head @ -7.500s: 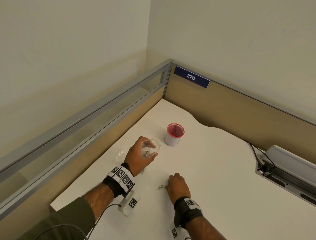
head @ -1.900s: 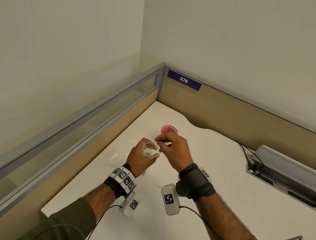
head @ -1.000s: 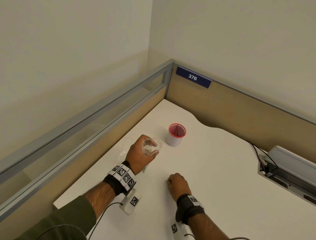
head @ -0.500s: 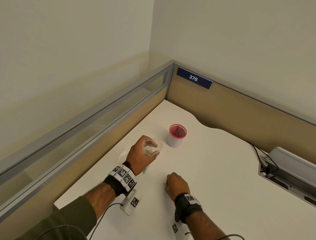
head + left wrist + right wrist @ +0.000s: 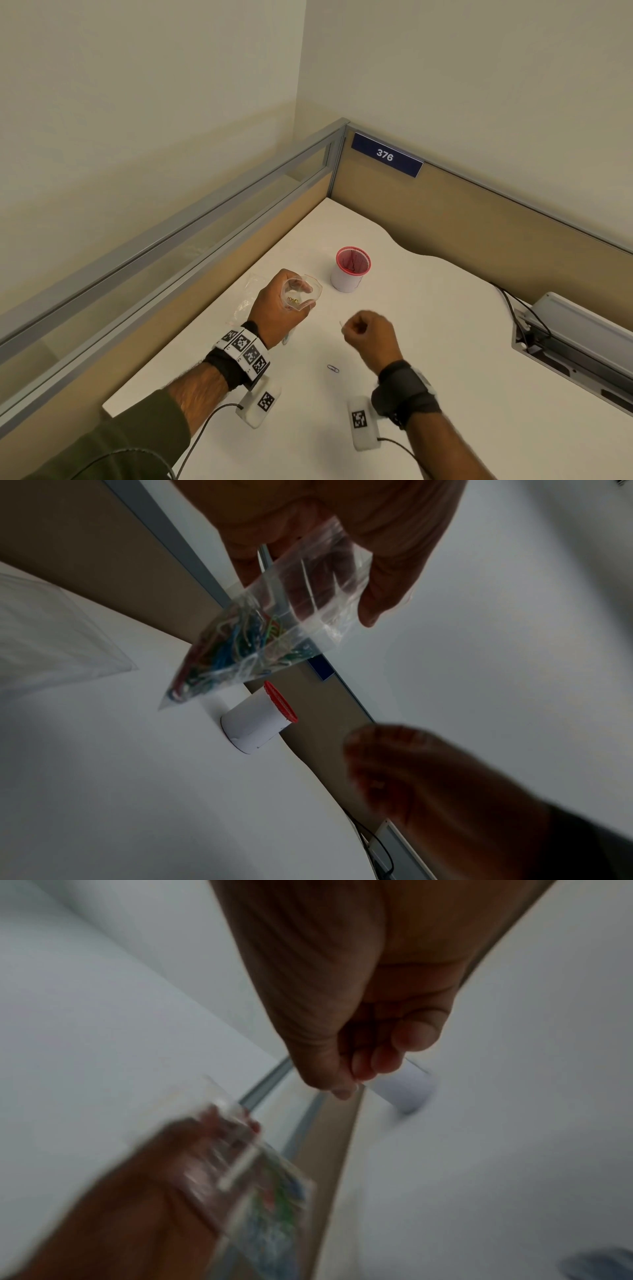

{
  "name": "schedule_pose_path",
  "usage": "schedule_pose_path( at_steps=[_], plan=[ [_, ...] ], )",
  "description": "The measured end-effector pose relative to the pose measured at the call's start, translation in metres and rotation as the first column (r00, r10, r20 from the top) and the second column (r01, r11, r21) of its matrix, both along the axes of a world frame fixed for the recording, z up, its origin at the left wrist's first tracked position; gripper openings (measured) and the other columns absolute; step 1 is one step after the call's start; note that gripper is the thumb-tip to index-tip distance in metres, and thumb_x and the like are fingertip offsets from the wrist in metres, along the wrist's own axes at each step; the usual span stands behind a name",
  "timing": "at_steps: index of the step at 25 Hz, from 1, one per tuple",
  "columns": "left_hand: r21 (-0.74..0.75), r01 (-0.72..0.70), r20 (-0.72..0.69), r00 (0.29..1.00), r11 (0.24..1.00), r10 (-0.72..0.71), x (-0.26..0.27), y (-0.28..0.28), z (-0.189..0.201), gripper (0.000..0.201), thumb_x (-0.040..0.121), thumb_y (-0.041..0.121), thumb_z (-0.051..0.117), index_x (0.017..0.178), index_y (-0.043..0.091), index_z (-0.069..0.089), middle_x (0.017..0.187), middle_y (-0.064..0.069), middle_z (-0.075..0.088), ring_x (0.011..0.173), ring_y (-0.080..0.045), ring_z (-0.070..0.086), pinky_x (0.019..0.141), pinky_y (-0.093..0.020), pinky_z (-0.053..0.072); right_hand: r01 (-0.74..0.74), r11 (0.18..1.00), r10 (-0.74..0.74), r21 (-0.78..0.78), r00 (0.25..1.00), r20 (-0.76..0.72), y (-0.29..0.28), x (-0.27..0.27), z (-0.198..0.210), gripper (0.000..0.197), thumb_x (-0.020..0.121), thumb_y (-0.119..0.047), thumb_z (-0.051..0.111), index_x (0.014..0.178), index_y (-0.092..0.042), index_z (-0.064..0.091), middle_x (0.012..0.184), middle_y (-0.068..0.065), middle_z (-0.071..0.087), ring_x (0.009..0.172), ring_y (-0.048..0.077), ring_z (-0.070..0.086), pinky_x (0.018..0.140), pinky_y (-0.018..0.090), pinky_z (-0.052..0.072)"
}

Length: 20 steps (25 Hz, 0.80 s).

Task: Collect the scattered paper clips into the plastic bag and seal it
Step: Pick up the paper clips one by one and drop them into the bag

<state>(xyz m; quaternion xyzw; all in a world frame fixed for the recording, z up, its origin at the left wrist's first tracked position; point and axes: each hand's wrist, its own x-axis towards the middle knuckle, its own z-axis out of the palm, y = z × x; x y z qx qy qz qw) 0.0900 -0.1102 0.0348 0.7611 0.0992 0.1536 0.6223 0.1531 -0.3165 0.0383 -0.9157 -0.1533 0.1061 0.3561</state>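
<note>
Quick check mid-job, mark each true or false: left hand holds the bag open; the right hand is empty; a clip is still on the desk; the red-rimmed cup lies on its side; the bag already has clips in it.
1. The left hand holds the plastic bag open. True.
2. The right hand is empty. False: it pinches a paper clip.
3. One loose clip lies on the desk. True.
4. The cup lies on its side. False: it stands upright.
5. The bag holds coloured clips. True.

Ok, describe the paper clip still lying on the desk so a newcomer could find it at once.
Start at the white desk, near its front edge, between the two wrists. The paper clip lies flat there, alone, below the right hand. It is small and dark, unlike the thin pale clip pinched in that hand.
</note>
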Motion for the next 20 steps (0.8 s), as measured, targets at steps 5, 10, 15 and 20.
schedule_pose_path(
  at_steps=[5,10,15,20],
  plan=[
    [0.012,0.046,0.009,0.999,0.999,-0.046,0.003,-0.007,-0.002,0.037,0.079,0.02,0.08,0.105,0.025,0.055,0.106,0.006,0.068,0.108,-0.012,0.064,0.092,-0.038,0.057,-0.159,0.977,0.132,0.141,0.975,0.18,0.033,-0.001,0.078,0.005,0.086,-0.023,0.068,0.084,-0.018,0.066,0.082,-0.004,0.063,0.073,0.01,0.057,0.066,0.017,0.049],
    [0.104,0.042,0.003,0.999,0.994,-0.043,0.008,-0.015,0.0,0.04,0.078,0.02,0.08,0.106,0.024,0.053,0.096,0.007,0.066,0.094,-0.009,0.067,0.079,-0.026,0.055,-0.282,0.959,0.273,-0.008,0.921,0.279,0.059,-0.007,0.088,0.012,0.09,-0.028,0.061,0.095,-0.02,0.07,0.089,-0.003,0.063,0.075,0.009,0.054,0.067,0.016,0.045],
    [0.042,0.066,0.024,0.997,0.997,-0.067,0.006,-0.013,0.001,0.039,0.078,0.018,0.08,0.106,0.026,0.055,0.103,0.006,0.068,0.104,-0.012,0.065,0.088,-0.03,0.056,-0.21,0.977,0.183,0.044,0.921,0.343,0.049,-0.006,0.094,0.004,0.089,-0.023,0.063,0.092,-0.021,0.065,0.087,-0.007,0.061,0.076,0.008,0.055,0.071,0.017,0.05],
    [-0.011,0.036,0.015,0.999,0.999,-0.036,0.003,-0.011,0.0,0.038,0.075,0.021,0.08,0.103,0.025,0.055,0.103,0.006,0.069,0.107,-0.013,0.065,0.092,-0.041,0.057,-0.071,0.997,0.059,0.039,0.966,0.251,0.021,0.012,0.056,0.002,0.088,-0.018,0.062,0.086,-0.018,0.063,0.083,-0.005,0.06,0.074,0.011,0.055,0.068,0.017,0.046]
  ],
)
